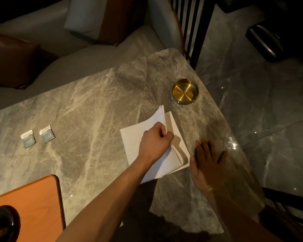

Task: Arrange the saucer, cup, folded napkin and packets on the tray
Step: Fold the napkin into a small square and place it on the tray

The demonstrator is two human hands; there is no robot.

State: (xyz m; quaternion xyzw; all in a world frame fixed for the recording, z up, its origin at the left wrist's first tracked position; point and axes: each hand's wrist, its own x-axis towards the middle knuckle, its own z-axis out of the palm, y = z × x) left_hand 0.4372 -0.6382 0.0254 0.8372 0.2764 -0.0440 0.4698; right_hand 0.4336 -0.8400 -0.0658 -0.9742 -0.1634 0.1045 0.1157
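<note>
A marble table [94,102] carried everything. An orange tray [33,203] sat at its near left corner. The white napkin [140,137] lay right of centre, its top layer pinched by the left hand [154,142]. The right hand [206,163] rested flat beside it, fingers spread. Two packets [37,136] lay far left, a brass ashtray [185,91] beyond.

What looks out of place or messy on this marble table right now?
Nothing is spilled or broken. The white cloth napkin lies half folded, one flap lifted by the left hand, while the right hand rests flat beside it. The two small blue-grey packets lie on the marble, off the orange wooden tray.
</note>
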